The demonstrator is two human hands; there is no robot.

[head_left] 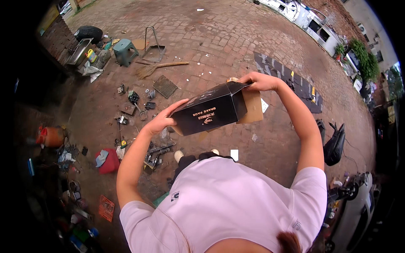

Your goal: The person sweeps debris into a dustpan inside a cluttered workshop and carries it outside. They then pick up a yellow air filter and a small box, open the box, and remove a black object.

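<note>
Held out in front of me is a black cardboard box (206, 110) with orange and white print, tilted with its right end higher. Its left end lies in my left hand (162, 122), the thumb along the top edge and the fingers underneath, partly hidden. At the upper right corner, my right hand (261, 82) is closed on a black flap of the box. A brown cardboard flap (253, 107) sticks out below that hand at the right end. What the box contains is hidden.
Metal parts and tools (158, 156) litter the brick ground to my left, near a red bag (109, 161). Farther off are a broom (162, 67), a green stool (125, 52) and a hand trolley (155, 48). A dark mat (289, 80) and black bag (335, 145) lie right.
</note>
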